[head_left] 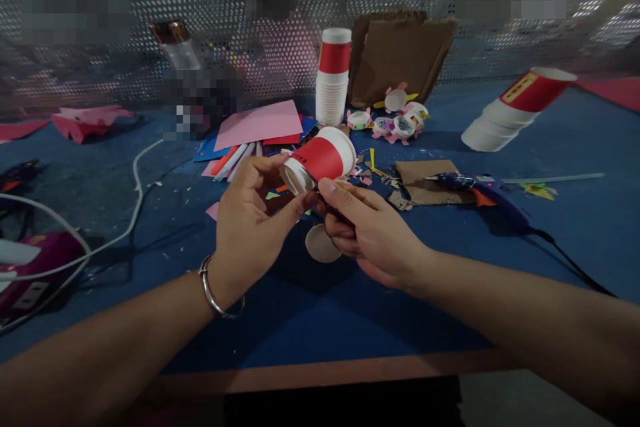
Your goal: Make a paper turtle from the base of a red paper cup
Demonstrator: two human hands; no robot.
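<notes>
A red-and-white paper cup (327,157) lies on its side in the air above the table, its rim facing lower left. My left hand (255,213) pinches the cup by that rim between thumb and fingers. My right hand (373,227) is closed around a dark tool that looks like scissors (340,215), mostly hidden by the fingers. Its tip is against the cup near the rim. Below the hands, a round white paper disc (323,243) rests on the blue table (320,320).
Stacked paper cups (331,90) stand at the back, with another stack (515,110) leaning at right. A blue glue gun (493,197) lies over cardboard (430,177). Pink paper (260,123), markers (235,161), small paper animals (397,123) and scraps lie behind the hands. A white cable (135,193) runs at left.
</notes>
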